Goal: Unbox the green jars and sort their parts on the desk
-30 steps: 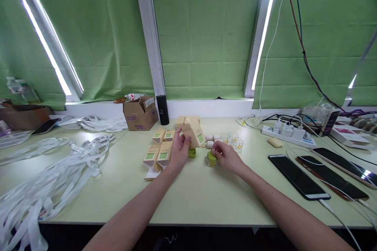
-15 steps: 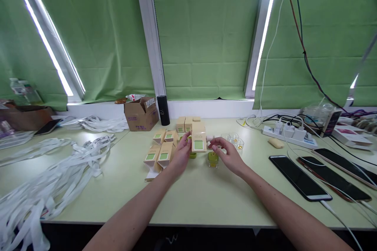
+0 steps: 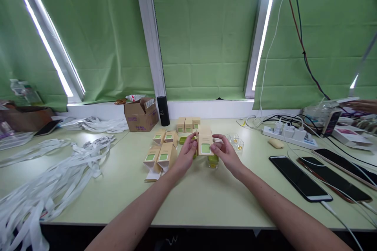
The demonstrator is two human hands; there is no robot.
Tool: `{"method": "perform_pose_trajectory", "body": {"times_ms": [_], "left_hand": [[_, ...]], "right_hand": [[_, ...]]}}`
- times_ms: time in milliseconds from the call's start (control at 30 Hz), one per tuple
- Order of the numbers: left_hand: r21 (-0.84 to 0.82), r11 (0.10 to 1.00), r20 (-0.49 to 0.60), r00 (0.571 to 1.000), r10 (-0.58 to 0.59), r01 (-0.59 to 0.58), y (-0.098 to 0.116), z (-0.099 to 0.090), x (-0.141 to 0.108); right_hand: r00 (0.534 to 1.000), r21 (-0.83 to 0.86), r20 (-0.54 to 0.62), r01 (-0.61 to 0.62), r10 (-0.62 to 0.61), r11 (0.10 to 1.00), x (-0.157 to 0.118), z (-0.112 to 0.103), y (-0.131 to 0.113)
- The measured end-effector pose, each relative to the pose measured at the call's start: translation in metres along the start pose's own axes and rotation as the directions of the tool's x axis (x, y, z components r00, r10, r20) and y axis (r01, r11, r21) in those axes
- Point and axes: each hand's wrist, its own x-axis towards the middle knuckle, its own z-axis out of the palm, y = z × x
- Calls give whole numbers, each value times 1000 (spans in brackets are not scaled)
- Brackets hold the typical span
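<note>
Between my two hands is a small tan cardboard box (image 3: 205,140) with a green square on its front and its top flap standing up. My left hand (image 3: 187,152) grips its left side, and my right hand (image 3: 226,152) pinches its right edge. Just below the box stands a green jar (image 3: 213,162), partly covered by it. Another green jar (image 3: 182,140) shows behind my left hand. To the left lie several similar boxes with open flaps (image 3: 165,154). Clear small cups (image 3: 239,145) stand beyond my right hand.
Closed small boxes (image 3: 188,125) stand at the back. White straps (image 3: 61,176) cover the left side. A brown carton (image 3: 141,115) and black cylinder (image 3: 163,110) stand by the wall. Phones (image 3: 300,178) and a power strip (image 3: 290,137) lie right. Another person's hand (image 3: 363,105) shows far right.
The box has shifted slightly right, and my right hand has closed on its right edge. Another person's hand has come in at the far right.
</note>
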Motion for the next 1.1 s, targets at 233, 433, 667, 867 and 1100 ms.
{"method": "perform_pose_trajectory", "body": {"times_ms": [233, 433, 667, 867, 1100], "left_hand": [[244, 968, 25, 998, 60, -64, 7, -2, -9], [495, 846, 78, 980, 181, -196, 2, 1, -15], [551, 799, 70, 967, 245, -242, -4, 2, -13], [527, 817, 91, 972, 219, -233, -4, 1, -14], [495, 847, 98, 981, 168, -195, -3, 1, -14]], "right_hand": [[989, 21, -150, -16, 19, 1000, 6, -3, -2], [987, -15, -159, 0, -2, 1000, 8, -2, 4], [994, -36, -105, 22, -25, 999, 9, 0, 8], [996, -50, -69, 51, -55, 997, 9, 0, 8], [996, -76, -58, 60, -65, 995, 7, 0, 6]]}}
